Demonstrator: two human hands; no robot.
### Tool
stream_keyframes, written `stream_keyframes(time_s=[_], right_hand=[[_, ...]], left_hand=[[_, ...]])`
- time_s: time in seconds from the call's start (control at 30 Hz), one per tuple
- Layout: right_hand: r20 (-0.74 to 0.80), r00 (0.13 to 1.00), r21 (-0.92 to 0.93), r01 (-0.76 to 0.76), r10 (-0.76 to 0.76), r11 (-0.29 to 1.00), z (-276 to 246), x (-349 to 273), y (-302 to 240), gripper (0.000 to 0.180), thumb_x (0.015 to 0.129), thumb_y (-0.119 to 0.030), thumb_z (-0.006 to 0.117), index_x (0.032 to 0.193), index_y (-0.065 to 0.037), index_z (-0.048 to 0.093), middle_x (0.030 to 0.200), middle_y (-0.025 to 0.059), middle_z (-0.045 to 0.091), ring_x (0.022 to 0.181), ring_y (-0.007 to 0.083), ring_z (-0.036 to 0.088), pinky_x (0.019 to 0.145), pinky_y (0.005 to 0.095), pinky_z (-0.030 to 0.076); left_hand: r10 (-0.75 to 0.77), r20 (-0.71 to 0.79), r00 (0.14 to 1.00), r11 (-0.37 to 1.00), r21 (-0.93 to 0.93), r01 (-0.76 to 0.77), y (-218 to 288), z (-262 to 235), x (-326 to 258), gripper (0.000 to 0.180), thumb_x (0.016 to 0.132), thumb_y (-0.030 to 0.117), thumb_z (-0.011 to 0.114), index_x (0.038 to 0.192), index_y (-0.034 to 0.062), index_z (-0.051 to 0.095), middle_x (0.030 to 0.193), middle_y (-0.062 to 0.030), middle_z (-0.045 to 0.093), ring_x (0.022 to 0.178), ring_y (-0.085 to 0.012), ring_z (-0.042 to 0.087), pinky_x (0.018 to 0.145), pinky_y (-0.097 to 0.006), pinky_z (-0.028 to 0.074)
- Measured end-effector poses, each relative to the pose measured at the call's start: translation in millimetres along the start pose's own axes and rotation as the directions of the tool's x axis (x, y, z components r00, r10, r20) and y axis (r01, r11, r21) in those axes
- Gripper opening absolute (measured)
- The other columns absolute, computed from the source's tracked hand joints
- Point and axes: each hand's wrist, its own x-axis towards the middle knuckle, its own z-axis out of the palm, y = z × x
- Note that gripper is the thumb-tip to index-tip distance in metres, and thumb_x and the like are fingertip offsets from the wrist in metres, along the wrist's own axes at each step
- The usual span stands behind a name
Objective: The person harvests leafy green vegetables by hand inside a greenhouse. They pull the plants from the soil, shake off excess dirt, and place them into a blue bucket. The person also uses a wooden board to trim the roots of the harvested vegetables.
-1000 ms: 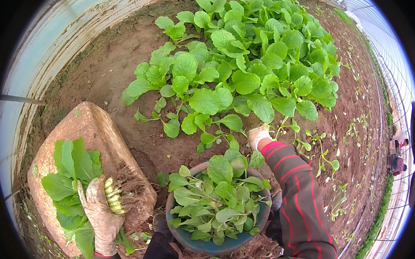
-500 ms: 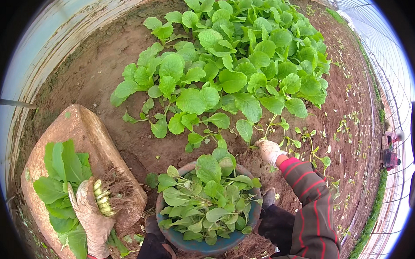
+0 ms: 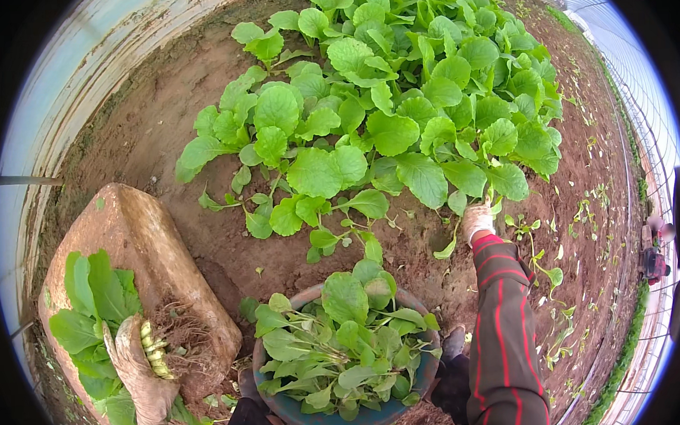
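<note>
My left hand (image 3: 137, 362), in a soiled pale glove, is closed around a bunch of leafy greens (image 3: 94, 296). Their cut-looking pale stems and brown, tangled roots stick out on the right side of the hand, above a large tan block (image 3: 142, 219). My right hand (image 3: 478, 221), gloved too, is at the near edge of the bed of leafy green plants (image 3: 397, 128). Its fingers are closed low by the stems and partly hidden by leaves; a small leaf hangs beside it on the left.
Between my legs stands a round blue tub (image 3: 347, 422) heaped with picked greens (image 3: 344, 340). Loose small plants (image 3: 556, 276) lie scattered on the brown soil at right. A pale sheet wall (image 3: 44, 110) curves along the left. Another person (image 3: 656, 258) is far right.
My right hand has moved away from me and to the right, deeper toward the standing plants. The left hand still holds the bunch. The view has shifted slightly.
</note>
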Motion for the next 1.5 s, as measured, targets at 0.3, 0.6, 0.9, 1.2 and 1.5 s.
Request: stream_keyframes(time_s=[0.3, 0.6, 0.9, 1.2, 1.5], right_hand=[[0.041, 0.998, 0.276, 0.041, -0.055, 0.96, 40, -8, -1, 0.022, 0.08, -0.016, 0.047, 0.088, -0.009, 0.067, 0.093, 0.0124, 0.065, 0.084, 0.026, 0.063, 0.071, 0.0339, 0.05], [-0.339, 0.882, 0.605, 0.471, -0.328, 0.642, -151, -120, -26, 0.033, 0.08, -0.031, 0.059, 0.104, -0.009, 0.061, 0.09, 0.0159, 0.063, 0.081, 0.0308, 0.06, 0.071, 0.0359, 0.048], [-0.333, 0.437, 0.449, 0.853, -0.836, 0.267, -277, -120, -207, 0.033, 0.083, -0.015, 0.046, 0.112, 0.0, 0.052, 0.11, 0.0194, 0.054, 0.108, 0.0319, 0.048, 0.092, 0.0383, 0.038], [-0.21, 0.825, -0.249, 0.473, -0.524, 0.845, -220, -45, -214, 0.048, 0.088, -0.016, 0.032, 0.132, 0.003, 0.029, 0.134, 0.022, 0.034, 0.122, 0.0329, 0.037, 0.101, 0.0415, 0.027], [-0.48, 0.741, 0.006, 0.539, -0.47, 0.842, -204, -33, -215, 0.02, 0.078, -0.01, 0.046, 0.093, -0.005, 0.059, 0.081, 0.0128, 0.063, 0.071, 0.0255, 0.063, 0.057, 0.0369, 0.049]], left_hand=[[0.039, -0.014, 0.999, 0.999, -0.031, -0.039, -1, 2, 7, 0.069, 0.059, 0.015, 0.067, 0.122, 0.0029, 0.04, 0.11, -0.0156, 0.049, 0.107, -0.0336, 0.045, 0.103, -0.051, 0.02], [-0.014, -0.049, 0.999, 0.996, -0.087, 0.01, -5, -15, -3, 0.073, 0.054, 0.014, 0.07, 0.121, 0.0047, 0.042, 0.108, -0.0136, 0.049, 0.108, -0.0325, 0.044, 0.104, -0.052, 0.018], [-0.014, -0.023, 1.0, 0.985, -0.17, 0.01, -12, -4, 0, 0.077, 0.053, 0.018, 0.072, 0.122, 0.006, 0.041, 0.11, -0.013, 0.048, 0.109, -0.0311, 0.045, 0.104, -0.051, 0.018], [-0.012, -0.013, 1.0, 0.978, -0.207, 0.01, -20, -4, -4, 0.076, 0.052, 0.019, 0.072, 0.121, 0.0049, 0.042, 0.11, -0.0132, 0.048, 0.109, -0.0319, 0.044, 0.101, -0.052, 0.021], [-0.01, -0.013, 1.0, 0.982, -0.188, 0.007, -19, -3, -3, 0.075, 0.053, 0.019, 0.072, 0.121, 0.0052, 0.042, 0.108, -0.0135, 0.048, 0.108, -0.0322, 0.045, 0.1, -0.053, 0.023]])
